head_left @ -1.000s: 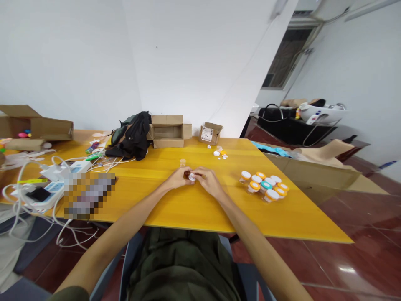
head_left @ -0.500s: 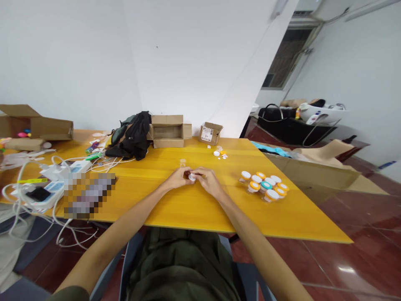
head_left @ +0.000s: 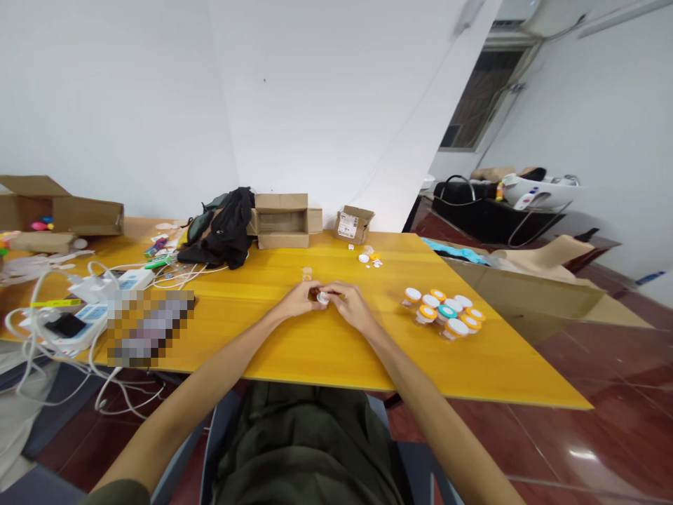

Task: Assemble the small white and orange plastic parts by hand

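Note:
Above the middle of the yellow table point(head_left: 326, 351), my left hand point(head_left: 299, 300) and my right hand point(head_left: 347, 301) meet around a small white round piece point(head_left: 322, 298). The fingers of both hands are closed on it, and they partly hide it. Just beyond my left hand stands a small clear container point(head_left: 307, 273). Several clear jars with white, orange and teal lids point(head_left: 446, 311) form a group to the right of my right hand. Farther back lie loose small white and orange pieces point(head_left: 375, 261) and a white lid point(head_left: 364, 258).
An open cardboard box point(head_left: 282, 231), a smaller box point(head_left: 353, 226) and a black bag point(head_left: 226, 235) line the back edge. Power strips point(head_left: 94, 315) with tangled white cables are at the left, near a blurred-out object point(head_left: 152, 330). A large carton point(head_left: 526, 298) stands beyond the right edge.

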Available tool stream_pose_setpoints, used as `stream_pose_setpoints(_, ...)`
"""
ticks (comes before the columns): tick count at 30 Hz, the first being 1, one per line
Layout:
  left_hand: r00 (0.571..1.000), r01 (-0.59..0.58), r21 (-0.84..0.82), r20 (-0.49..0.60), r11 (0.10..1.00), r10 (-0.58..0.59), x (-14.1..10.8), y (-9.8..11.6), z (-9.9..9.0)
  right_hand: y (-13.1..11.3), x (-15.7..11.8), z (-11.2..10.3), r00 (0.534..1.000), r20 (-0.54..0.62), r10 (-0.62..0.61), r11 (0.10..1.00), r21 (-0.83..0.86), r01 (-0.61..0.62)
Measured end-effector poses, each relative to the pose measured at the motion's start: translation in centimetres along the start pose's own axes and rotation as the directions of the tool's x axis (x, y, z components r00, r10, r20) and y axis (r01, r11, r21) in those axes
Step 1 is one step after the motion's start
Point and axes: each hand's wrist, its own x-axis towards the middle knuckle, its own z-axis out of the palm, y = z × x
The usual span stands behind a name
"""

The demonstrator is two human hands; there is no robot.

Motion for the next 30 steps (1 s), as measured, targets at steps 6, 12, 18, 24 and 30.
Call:
stream_pose_setpoints(6,1.000,0.007,-0.005,0.004,1.000,-0.007,0.01,0.01,0.00,-0.02,0.00,0.06,1.000,0.017,0.015,1.000,-0.012,-0.015)
stream_pose_setpoints(12,1.000,0.013,0.012,0.006,1.000,-0.013,-0.04,0.03,-0.08,-0.02,0.02,0.06,0.999,0.023,0.028,1.000,-0.009,-0.028)
stream_pose_setpoints(18,1.000,0.019,-0.002,0.016,1.000,-0.019,-0.02,-0.02,-0.02,0.01,0.02,0.07,0.999,0.009,0.031,0.999,-0.013,-0.031)
stream_pose_setpoints(24,1.000,0.028,-0.019,0.001,0.999,-0.028,0.04,-0.17,0.01,0.14,0.00,0.25,0.999,-0.008,0.053,0.999,-0.006,-0.053)
stream_pose_setpoints(30,0.997,0.070,-0.050,-0.019,0.996,-0.071,0.10,-0.32,0.05,-0.15,0.02,0.15,0.995,-0.073,0.063,0.998,0.009,-0.062)
